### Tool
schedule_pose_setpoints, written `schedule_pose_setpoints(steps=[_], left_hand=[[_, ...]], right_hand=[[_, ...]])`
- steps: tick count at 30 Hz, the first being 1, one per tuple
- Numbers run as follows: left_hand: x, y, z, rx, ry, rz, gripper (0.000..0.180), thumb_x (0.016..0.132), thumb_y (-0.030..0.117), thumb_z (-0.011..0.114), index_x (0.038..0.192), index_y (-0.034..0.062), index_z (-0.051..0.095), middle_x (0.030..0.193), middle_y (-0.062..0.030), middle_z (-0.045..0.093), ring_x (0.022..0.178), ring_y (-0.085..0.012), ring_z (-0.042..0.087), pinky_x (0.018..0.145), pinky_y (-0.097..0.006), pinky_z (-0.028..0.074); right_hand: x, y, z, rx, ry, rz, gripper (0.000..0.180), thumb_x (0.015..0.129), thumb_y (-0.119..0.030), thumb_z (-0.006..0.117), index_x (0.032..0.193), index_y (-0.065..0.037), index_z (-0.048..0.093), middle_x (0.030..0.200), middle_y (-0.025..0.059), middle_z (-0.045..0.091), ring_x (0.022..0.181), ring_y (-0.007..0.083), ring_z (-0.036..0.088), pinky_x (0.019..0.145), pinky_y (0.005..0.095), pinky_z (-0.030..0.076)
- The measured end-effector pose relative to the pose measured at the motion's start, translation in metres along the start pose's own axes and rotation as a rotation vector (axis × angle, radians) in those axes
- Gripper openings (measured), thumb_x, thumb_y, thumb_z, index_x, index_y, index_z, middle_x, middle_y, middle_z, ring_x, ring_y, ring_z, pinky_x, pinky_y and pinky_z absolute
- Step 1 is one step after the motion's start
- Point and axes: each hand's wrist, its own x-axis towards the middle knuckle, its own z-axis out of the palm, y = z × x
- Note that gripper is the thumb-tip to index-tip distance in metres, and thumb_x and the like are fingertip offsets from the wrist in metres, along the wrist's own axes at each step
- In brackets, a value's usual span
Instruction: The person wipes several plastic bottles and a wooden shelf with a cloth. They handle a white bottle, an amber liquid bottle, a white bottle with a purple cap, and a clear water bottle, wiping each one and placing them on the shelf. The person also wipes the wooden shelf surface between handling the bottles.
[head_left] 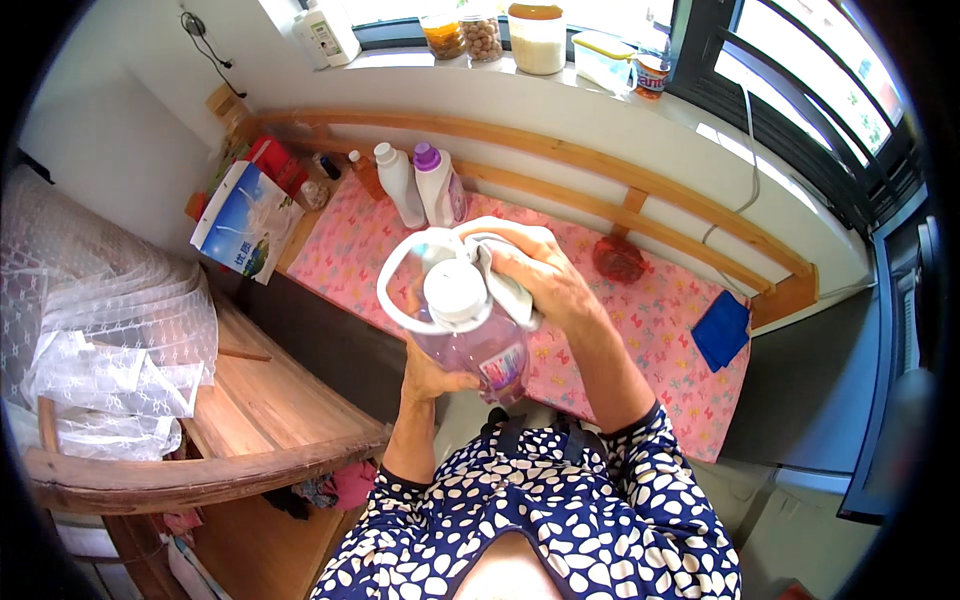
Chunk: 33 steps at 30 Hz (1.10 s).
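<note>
Held up in front of my chest is a large see-through bottle (460, 350) with a pinkish-purple tint, a white cap (455, 291) and a white loop handle (393, 285). My left hand (435, 378) is closed round the lower side of its body, the thumb lying near a label. A pale grey-white cloth (510, 288) is bunched in my right hand (545, 270), whose fingers press it against the handle and the side of the cap. Part of my left hand is hidden behind the bottle.
Beyond the bottle, a wooden bench with a pink patterned cover (600, 310) carries two white bottles (440, 187), a red bundle (619, 260) and a blue cloth (721, 331). Jars (537, 40) line the windowsill. A lace-draped wooden piece (240, 400) stands left.
</note>
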Motion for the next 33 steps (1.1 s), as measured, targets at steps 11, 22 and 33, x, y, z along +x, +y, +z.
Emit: schedule_pose_setpoints(steps=[11,22,33], left_hand=[[0.015,-0.007,0.010,-0.157,0.110,0.070,0.125,0.048,0.031,0.093,0.142,0.0089,0.013,0.133,-0.0109,0.042,0.118,-0.0242,0.049,0.101,-0.040,0.042],[0.021,0.018,-0.005,-0.240,0.124,0.102,0.092,0.061,0.045,0.080,0.131,-0.0010,0.042,0.124,-0.0151,0.054,0.111,-0.0281,0.057,0.095,-0.041,0.048],[0.020,0.014,-0.007,-0.154,-0.041,0.043,0.097,0.062,0.038,0.080,0.137,-0.0007,0.033,0.125,-0.0168,0.051,0.113,-0.0298,0.055,0.096,-0.040,0.047]], right_hand=[[0.001,0.017,0.003,-0.270,0.074,-0.319,0.029,0.089,-0.015,0.049,0.108,0.003,0.060,0.111,0.0179,0.058,0.106,0.0315,0.053,0.094,0.0388,0.040],[-0.078,0.073,0.044,-0.603,0.363,-0.152,0.038,0.091,-0.014,0.050,0.126,0.001,0.052,0.125,0.0185,0.052,0.110,0.0323,0.047,0.097,0.0400,0.036],[-0.040,0.039,0.041,-0.480,0.419,-0.279,0.032,0.092,-0.014,0.047,0.118,0.004,0.054,0.117,0.0193,0.056,0.109,0.0332,0.049,0.096,0.0387,0.038]])
